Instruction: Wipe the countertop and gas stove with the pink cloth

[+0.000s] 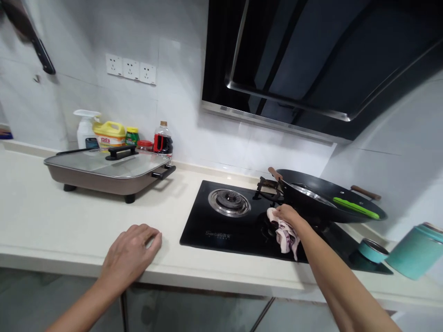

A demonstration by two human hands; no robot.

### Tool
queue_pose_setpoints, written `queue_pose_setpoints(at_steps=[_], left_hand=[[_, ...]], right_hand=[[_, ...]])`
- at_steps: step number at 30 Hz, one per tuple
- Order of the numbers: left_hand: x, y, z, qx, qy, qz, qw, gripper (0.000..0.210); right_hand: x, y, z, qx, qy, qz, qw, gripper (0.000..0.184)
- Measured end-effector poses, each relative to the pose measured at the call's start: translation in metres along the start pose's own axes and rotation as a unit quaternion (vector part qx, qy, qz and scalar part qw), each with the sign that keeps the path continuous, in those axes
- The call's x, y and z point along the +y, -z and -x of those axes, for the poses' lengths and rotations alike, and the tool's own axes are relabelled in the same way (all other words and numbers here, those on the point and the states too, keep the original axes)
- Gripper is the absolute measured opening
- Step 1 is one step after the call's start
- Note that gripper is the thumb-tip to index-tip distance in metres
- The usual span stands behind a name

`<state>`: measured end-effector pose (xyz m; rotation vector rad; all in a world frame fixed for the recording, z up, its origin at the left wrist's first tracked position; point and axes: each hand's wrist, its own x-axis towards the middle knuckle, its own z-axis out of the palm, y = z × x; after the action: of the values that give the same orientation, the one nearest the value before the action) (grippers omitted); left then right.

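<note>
Gripping cloth (285,237) w/ my R hand (288,214), fingers closed on its top end, as I see it on the remote feed. Cloth: white/purple, bunched, on hob (194,226), R of burner (230,202), in front of wok (304,203). L hand (133,249): fingers released, loosely curled, on counter (24,198) nr front edge, L of hob. Wok: hob's R side, w/ green tool (356,208). Teal cup (373,250): hob's R corner; teal jar (417,251) beside. Pan (93,181): lidded, on counter, far L. Hood (294,55): above hob.
</note>
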<state>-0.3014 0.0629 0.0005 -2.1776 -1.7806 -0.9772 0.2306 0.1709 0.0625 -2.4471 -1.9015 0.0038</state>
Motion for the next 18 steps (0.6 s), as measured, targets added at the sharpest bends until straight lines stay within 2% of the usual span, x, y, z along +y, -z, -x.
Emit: queue_pose_setpoints(at_steps=[3,11,15,18], left_hand=[[-0.001,0.000,0.001,0.000,-0.009,-0.005,1.000,0.038],[0.001,0.000,0.003,0.012,-0.001,0.017,1.000,0.037],[0.000,-0.001,0.004,0.018,0.000,0.025,1.000,0.036],[0.000,-0.002,0.004,0.017,-0.003,0.022,1.000,0.035]], right_hand=[[-0.005,-0.005,-0.016,-0.022,0.000,0.006,1.000,0.036],[-0.039,-0.016,-0.061,0.002,0.043,0.025,0.999,0.040],[-0.061,-0.021,-0.065,0.015,0.051,0.030,0.998,0.041],[-0.085,-0.026,-0.055,0.029,0.056,0.027,0.998,0.040]])
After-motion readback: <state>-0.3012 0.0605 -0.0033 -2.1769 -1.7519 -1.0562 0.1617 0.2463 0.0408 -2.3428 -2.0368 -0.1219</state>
